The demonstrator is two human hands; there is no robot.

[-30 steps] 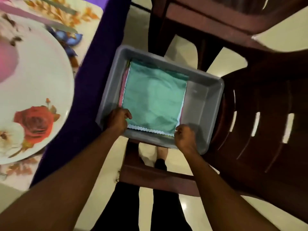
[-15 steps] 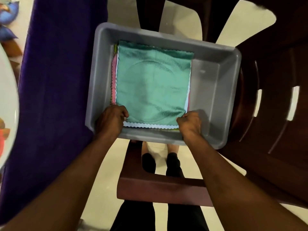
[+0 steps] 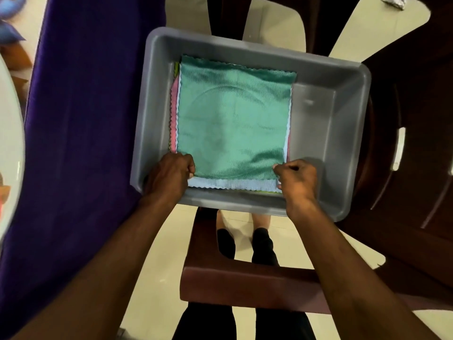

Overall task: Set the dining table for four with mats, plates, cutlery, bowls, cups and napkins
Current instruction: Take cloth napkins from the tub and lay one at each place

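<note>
A grey plastic tub [image 3: 326, 133] rests across dark red plastic chairs. Inside it lies a stack of folded cloth napkins with the green napkin [image 3: 232, 123] on top; a light blue napkin [image 3: 232, 184] and pink edges [image 3: 173, 114] show beneath. My left hand [image 3: 169, 175] pinches the green napkin's near left corner. My right hand [image 3: 296, 177] pinches its near right corner. The near edge of the green napkin is lifted slightly back, baring the blue one.
The purple tablecloth [image 3: 81, 119] hangs at the left, with the rim of a white flowered plate [image 3: 9, 148] on the table above it. Dark red chairs [image 3: 411, 119] stand right and below the tub. My legs and the tiled floor [image 3: 152, 266] show underneath.
The view has shifted from the table to the tub. Both hands have closed on the green napkin's near corners and pulled its edge back, exposing more of the blue napkin.
</note>
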